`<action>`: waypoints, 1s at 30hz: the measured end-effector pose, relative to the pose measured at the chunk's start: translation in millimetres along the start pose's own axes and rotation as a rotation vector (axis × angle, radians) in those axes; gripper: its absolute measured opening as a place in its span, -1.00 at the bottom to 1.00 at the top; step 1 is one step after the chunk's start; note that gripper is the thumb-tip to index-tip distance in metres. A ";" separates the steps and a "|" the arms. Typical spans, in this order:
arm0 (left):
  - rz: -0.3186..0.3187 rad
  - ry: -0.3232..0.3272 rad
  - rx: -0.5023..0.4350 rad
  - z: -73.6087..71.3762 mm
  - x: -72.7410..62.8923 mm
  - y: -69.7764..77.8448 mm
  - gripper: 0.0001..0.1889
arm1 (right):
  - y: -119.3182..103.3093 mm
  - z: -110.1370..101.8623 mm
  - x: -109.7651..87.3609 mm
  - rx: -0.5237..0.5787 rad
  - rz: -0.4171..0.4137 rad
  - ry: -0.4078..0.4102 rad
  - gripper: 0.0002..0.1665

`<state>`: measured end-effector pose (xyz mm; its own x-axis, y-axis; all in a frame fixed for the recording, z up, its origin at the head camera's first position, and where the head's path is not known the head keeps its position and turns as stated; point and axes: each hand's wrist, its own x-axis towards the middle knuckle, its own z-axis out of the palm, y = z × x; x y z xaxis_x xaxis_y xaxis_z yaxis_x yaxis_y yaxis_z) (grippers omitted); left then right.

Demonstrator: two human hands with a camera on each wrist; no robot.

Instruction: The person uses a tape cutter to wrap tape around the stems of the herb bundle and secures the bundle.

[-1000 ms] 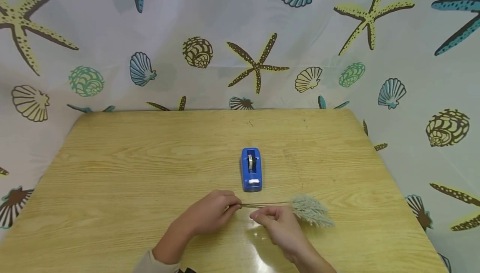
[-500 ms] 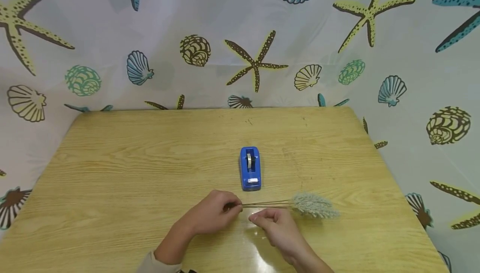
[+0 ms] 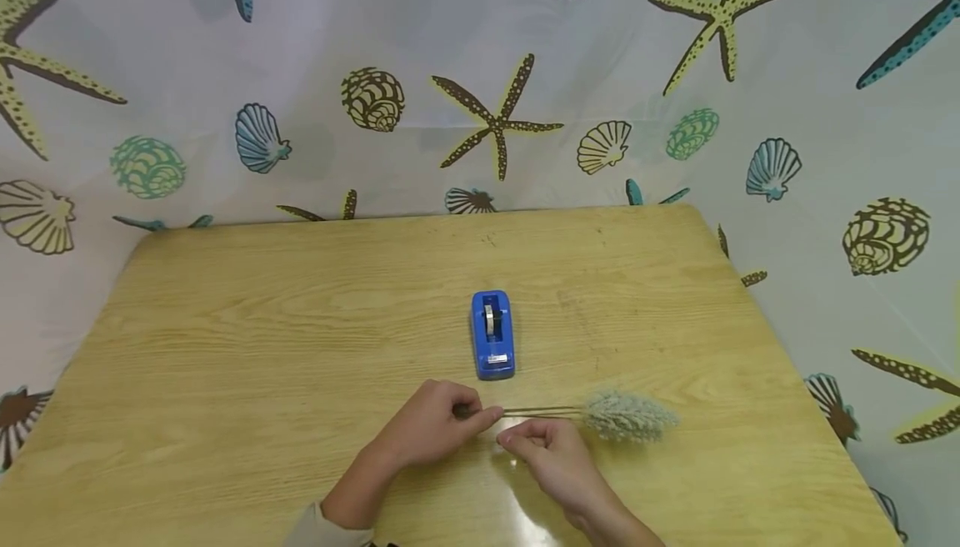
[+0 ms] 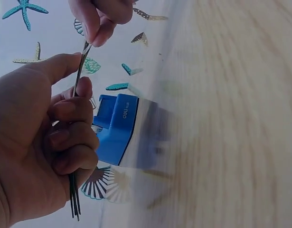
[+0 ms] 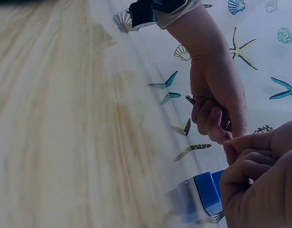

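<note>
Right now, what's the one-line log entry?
left hand: grips stems | right hand: beside stems, hold unclear | tape dispenser: on table

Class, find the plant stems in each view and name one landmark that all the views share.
Head: the plant stems appear low, right of the left hand.
Left wrist: the plant stems run through that hand, left of centre.
Right wrist: only dark stem ends show, right of centre.
Shared landmark: blue tape dispenser.

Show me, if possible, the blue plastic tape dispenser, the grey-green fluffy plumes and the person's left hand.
Blue plastic tape dispenser [image 3: 493,346], head view: top of its body.
Grey-green fluffy plumes [image 3: 628,416], head view: middle of the cluster.
Left hand [image 3: 431,424], head view: its back.
</note>
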<state>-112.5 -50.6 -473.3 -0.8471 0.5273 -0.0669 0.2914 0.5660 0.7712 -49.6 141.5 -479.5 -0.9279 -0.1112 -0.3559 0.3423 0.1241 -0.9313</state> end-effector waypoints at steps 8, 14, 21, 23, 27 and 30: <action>0.022 -0.039 0.047 1.3 1.7 -0.2 -0.53 | 5.3 2.1 4.1 0.007 0.001 0.035 -0.64; 0.007 -0.041 0.033 2.7 2.1 -1.3 -0.51 | 10.0 6.4 6.8 0.028 -0.026 0.074 -0.55; -0.008 -0.010 0.036 2.8 0.5 0.4 -0.49 | -5.7 1.0 -15.6 -0.229 -0.122 0.032 -0.42; -0.011 0.006 0.052 2.2 0.2 1.6 -0.50 | -16.1 -0.9 -22.2 -0.440 -0.241 0.097 -0.54; -0.003 0.034 0.074 1.2 -0.3 3.3 -0.50 | -37.9 -4.4 -18.6 -0.889 -0.399 0.249 -0.55; -0.004 0.017 0.068 1.9 -2.1 3.2 -0.51 | -46.5 -7.2 -8.5 -1.102 -0.429 0.209 -0.52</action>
<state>-108.9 -48.6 -471.9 -0.8559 0.5139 -0.0586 0.3167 0.6104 0.7260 -58.7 143.8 -432.6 -0.9762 -0.2008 0.0814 -0.2167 0.9042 -0.3680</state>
